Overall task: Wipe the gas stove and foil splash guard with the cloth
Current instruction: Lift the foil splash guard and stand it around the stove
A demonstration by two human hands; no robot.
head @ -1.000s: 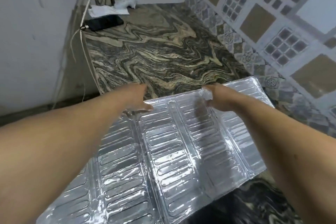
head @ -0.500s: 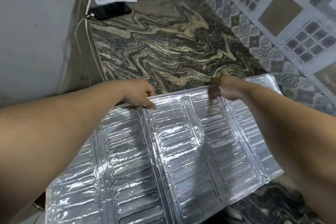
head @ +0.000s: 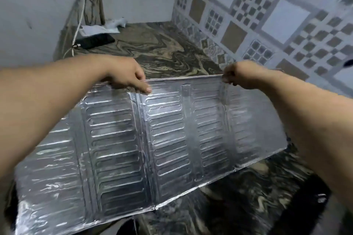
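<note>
The foil splash guard (head: 152,139) is occupying the centre of the view, held above the marble-patterned countertop (head: 162,51) with its far edge raised and its near edge hanging lower toward the camera. It is a thin, shiny silver sheet, embossed with rows of rounded oblong ribs and divided by vertical fold creases into several panels; its surface is crinkling and reflecting light unevenly. The left hand (head: 129,78) is pinching the far edge near the second crease, with the thumb lying on the near face and the remaining fingers curling behind the sheet. The right hand (head: 236,76) is gripping the same far edge further right, its fingers closing over the rim. The countertop is showing swirling dark and tan veins and a smooth finish. A flat black phone (head: 95,41) is lying at the far left corner of the countertop, with a white cable (head: 80,15) running up the plain pale wall beside it. Crumpled white paper (head: 107,27) is sitting just behind the phone. The wall on the right is carrying tiles (head: 267,15) in square and chequered patterns of grey, brown and white.
</note>
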